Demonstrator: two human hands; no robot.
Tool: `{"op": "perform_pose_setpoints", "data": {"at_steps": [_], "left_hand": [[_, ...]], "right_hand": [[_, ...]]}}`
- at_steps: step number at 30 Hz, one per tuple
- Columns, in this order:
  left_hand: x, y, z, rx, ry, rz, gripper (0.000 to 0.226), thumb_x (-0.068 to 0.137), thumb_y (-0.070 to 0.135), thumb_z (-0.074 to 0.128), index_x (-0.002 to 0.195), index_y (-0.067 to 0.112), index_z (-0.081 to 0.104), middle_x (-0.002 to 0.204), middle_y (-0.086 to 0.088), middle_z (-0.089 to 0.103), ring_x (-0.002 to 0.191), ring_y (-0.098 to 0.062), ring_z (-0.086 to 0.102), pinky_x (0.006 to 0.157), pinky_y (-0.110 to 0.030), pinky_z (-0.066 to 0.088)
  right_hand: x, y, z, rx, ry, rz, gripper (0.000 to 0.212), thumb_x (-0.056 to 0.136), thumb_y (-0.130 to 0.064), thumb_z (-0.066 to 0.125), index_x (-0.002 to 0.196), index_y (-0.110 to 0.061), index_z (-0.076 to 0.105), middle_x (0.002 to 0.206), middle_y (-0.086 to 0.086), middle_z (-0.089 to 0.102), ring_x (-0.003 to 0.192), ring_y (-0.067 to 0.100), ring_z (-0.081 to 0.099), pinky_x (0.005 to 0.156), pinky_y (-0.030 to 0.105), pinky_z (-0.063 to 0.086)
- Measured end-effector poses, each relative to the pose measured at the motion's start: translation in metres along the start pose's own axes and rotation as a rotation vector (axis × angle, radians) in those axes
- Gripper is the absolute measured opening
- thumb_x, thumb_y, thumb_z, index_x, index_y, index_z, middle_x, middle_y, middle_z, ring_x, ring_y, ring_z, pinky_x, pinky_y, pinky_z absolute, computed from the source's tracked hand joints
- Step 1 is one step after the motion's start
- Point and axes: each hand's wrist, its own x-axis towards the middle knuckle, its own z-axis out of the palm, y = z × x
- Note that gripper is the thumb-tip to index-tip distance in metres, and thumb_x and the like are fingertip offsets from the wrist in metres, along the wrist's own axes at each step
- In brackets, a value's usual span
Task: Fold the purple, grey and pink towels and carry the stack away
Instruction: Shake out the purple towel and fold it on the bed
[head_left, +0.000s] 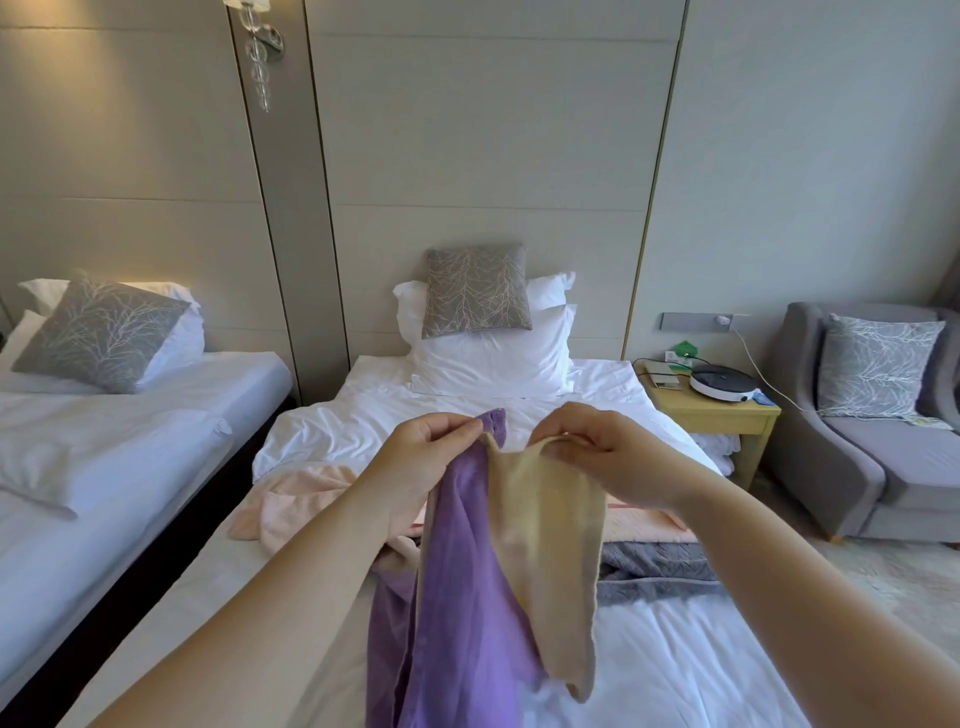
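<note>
the left hand (415, 457) and right hand (592, 452) are raised over the middle of the bed (675, 660), both pinching the top edge of the purple towel (467, 597). the left thumb and fingers are pressed together on a purple corner at about 11 o'clock of the towel; the right fingers are pressed together on the cream reverse side at about 1 o'clock. the towel hangs down between the forearms toward 6 o'clock, its purple face to the left and its cream back folded over to the right, the lower end dropping out of view.

behind it on the white sheet, the pink towel (296, 499) lies crumpled at 9 o'clock from the hands, and part of it shows flat at 3 o'clock beside the right wrist. the grey towel (654, 571) lies spread just below that, at about 4 o'clock, touching the pink one. pillows (488, 343) stand at 12 o'clock against the headboard. a nightstand (711, 415) sits at 2 o'clock and an armchair (872, 431) further right.
</note>
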Motion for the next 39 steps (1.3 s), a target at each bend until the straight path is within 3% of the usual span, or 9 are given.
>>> {"op": "perform_pose_setpoints", "data": {"at_steps": [5,10,15,18,22,27,30,34,39], "left_hand": [[-0.001,0.003,0.012,0.029,-0.030,-0.007,0.015,0.091,0.020,0.060,0.082,0.021,0.072,0.074,0.002,0.064,0.061,-0.006,0.058,0.056,-0.018,0.046],[-0.007,0.004,0.016,0.005,-0.089,0.029,0.017,0.093,0.020,0.057,0.086,0.016,0.072,0.071,0.002,0.064,0.062,-0.008,0.056,0.060,-0.021,0.045],[-0.014,0.002,0.015,0.040,-0.105,0.111,0.009,0.087,0.020,0.066,0.090,0.013,0.071,0.080,0.002,0.071,0.074,-0.007,0.065,0.065,-0.015,0.049],[-0.012,0.005,0.013,0.023,-0.043,0.104,0.009,0.088,0.021,0.065,0.086,0.017,0.073,0.076,0.002,0.071,0.070,-0.008,0.064,0.062,-0.018,0.049],[-0.011,0.006,0.006,0.034,-0.012,0.076,0.009,0.089,0.020,0.063,0.086,0.017,0.071,0.072,0.004,0.067,0.062,-0.005,0.060,0.055,-0.017,0.048],[-0.013,0.006,0.015,0.084,-0.044,0.129,0.009,0.084,0.021,0.070,0.088,0.014,0.072,0.075,0.004,0.071,0.066,-0.003,0.063,0.058,-0.014,0.047],[-0.014,0.008,0.017,0.123,-0.022,0.164,0.011,0.078,0.017,0.076,0.087,0.013,0.071,0.074,0.003,0.073,0.066,-0.004,0.066,0.055,-0.012,0.047],[-0.010,0.010,0.011,0.231,-0.002,0.186,0.010,0.080,0.017,0.074,0.090,0.018,0.072,0.088,-0.002,0.075,0.086,-0.016,0.070,0.074,-0.025,0.053],[-0.011,0.019,0.002,0.175,-0.064,0.221,0.013,0.083,0.010,0.070,0.094,0.016,0.072,0.093,-0.003,0.075,0.091,-0.012,0.070,0.074,-0.014,0.050]], "right_hand": [[0.012,-0.022,0.014,-0.070,-0.011,-0.144,0.029,0.084,-0.004,0.065,0.086,-0.033,0.069,0.094,0.002,0.060,0.087,0.004,0.059,0.082,0.011,0.042],[0.023,-0.019,0.024,0.100,0.306,-0.068,0.037,0.064,-0.005,0.082,0.071,-0.022,0.051,0.071,-0.006,0.061,0.065,0.005,0.060,0.061,0.016,0.047],[0.024,-0.014,0.027,0.104,0.315,-0.049,0.041,0.062,-0.018,0.086,0.072,-0.021,0.046,0.065,-0.010,0.053,0.050,0.001,0.045,0.050,0.011,0.036],[0.023,-0.008,0.025,0.265,0.216,0.027,0.033,0.066,-0.014,0.085,0.076,-0.019,0.054,0.071,-0.004,0.058,0.060,0.005,0.051,0.058,0.015,0.040],[0.013,0.003,0.021,0.598,0.140,0.003,0.007,0.084,-0.003,0.064,0.085,-0.009,0.063,0.078,-0.002,0.070,0.072,0.009,0.064,0.068,0.019,0.050],[0.016,0.001,0.025,0.548,0.205,-0.011,0.006,0.084,-0.002,0.065,0.083,-0.008,0.066,0.084,0.011,0.069,0.079,0.020,0.063,0.073,0.029,0.051],[0.017,-0.001,0.027,0.534,0.218,-0.031,0.005,0.082,-0.001,0.068,0.082,-0.004,0.065,0.084,0.013,0.072,0.077,0.019,0.065,0.070,0.026,0.054],[0.017,-0.002,0.027,0.562,0.193,-0.078,0.011,0.079,0.006,0.068,0.087,0.000,0.065,0.087,0.014,0.071,0.082,0.020,0.067,0.075,0.026,0.055],[0.020,0.001,0.036,0.525,0.196,-0.082,0.008,0.083,-0.002,0.067,0.089,-0.005,0.063,0.091,0.006,0.068,0.090,0.015,0.064,0.085,0.028,0.051]]}}
